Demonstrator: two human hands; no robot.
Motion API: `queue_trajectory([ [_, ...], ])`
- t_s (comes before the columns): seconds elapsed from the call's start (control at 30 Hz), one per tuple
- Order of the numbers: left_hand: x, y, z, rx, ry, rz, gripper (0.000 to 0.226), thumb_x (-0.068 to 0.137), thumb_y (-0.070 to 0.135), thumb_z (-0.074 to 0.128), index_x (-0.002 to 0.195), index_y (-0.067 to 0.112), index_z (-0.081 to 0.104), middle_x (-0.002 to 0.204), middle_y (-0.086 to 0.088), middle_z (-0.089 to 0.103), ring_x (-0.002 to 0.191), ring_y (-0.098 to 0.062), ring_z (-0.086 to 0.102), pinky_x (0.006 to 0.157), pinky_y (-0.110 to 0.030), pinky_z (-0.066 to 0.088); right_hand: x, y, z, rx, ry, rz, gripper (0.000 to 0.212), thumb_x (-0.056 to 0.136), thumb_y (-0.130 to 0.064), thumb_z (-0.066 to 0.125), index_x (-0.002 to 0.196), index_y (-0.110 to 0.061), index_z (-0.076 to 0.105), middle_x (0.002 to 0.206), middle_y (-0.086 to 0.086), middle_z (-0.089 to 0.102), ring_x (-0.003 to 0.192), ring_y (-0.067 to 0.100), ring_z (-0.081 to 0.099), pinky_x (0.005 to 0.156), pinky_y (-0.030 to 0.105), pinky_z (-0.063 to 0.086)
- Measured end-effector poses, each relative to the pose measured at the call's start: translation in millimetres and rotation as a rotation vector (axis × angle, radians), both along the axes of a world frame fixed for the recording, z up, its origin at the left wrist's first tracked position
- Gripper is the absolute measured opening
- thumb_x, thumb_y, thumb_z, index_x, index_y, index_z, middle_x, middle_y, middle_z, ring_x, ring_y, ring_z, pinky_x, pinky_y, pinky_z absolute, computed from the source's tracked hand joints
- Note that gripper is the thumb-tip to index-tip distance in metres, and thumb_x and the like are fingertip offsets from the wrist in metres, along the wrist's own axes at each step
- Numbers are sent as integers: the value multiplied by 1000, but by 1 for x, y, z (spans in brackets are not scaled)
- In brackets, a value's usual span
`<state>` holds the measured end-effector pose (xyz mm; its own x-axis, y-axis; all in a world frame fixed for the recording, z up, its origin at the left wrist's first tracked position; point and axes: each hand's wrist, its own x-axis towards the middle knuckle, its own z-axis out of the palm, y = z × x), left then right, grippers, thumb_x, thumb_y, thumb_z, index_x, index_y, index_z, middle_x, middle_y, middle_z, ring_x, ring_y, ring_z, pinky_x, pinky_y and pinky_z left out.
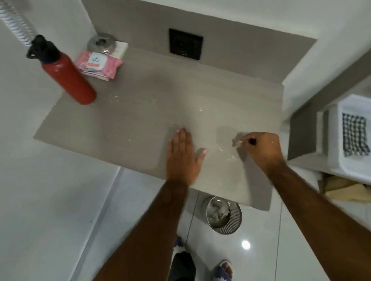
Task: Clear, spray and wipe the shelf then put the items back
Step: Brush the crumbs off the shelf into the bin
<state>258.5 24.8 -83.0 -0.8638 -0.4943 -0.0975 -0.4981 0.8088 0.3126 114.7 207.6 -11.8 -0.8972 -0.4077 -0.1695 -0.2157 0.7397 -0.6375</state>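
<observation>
The grey shelf spans the frame between white walls, its surface marked with pale specks and smears toward the front right. A white basket stands to the right of the shelf, with a checked cloth lying inside. A red bottle with a black cap stands upright at the shelf's left rear. The left hand lies flat on the front part of the shelf, palm down, fingers together and extended, gripping nothing. The right hand is closed into a pinch over the front right of the shelf, its fingertips nipping a small pale scrap. A steel waste bin sits on the tiled floor below the shelf's front edge. A pink wipes packet lies in the rear left corner, just beside a round steel dish. A black wall socket is set above the shelf's rear.
</observation>
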Motion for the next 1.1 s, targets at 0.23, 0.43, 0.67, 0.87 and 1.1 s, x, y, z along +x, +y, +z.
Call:
queue_trajectory([
  [0.23, -17, 85, -13, -145, -127, 6, 87, 102, 64, 27, 162, 2, 17, 171, -16, 15, 159, -32, 11, 128, -54, 9, 44, 171, -57, 71, -61, -487, 16, 95, -9, 69, 96, -12, 85, 103, 8, 83, 96, 19, 75, 85, 12, 43],
  [0.43, -20, 80, -24, -246, -44, 17, 90, 99, 67, 18, 160, 1, 22, 170, -17, 19, 158, -32, 17, 128, -54, 12, 117, 182, -155, 199, -335, -300, 23, 93, -4, 66, 101, -11, 86, 108, 8, 83, 106, 24, 76, 95, 28, 56],
  [0.67, -20, 78, -35, -281, 5, 18, 91, 100, 71, 16, 162, 3, 17, 171, -13, 17, 159, -28, 15, 129, -51, 11, 148, 151, -236, 262, -429, -318, 30, 95, -10, 58, 114, -13, 81, 114, 15, 79, 106, 34, 74, 92, 36, 61],
  [0.87, -19, 77, -39, -299, 49, 20, 93, 99, 74, 14, 162, 5, 18, 171, -11, 18, 159, -28, 16, 129, -50, 12, 135, 145, -256, 195, -532, -298, 31, 90, -18, 76, 121, -17, 78, 123, 7, 78, 113, 25, 73, 85, 12, 47],
  [1.1, -18, 77, -38, -294, 43, 20, 93, 99, 73, 15, 162, 5, 20, 171, -11, 19, 158, -27, 17, 129, -49, 14, 143, 162, -257, 125, -734, -374, 47, 101, -23, 64, 147, -14, 58, 146, 13, 63, 134, 32, 60, 106, 30, 47],
])
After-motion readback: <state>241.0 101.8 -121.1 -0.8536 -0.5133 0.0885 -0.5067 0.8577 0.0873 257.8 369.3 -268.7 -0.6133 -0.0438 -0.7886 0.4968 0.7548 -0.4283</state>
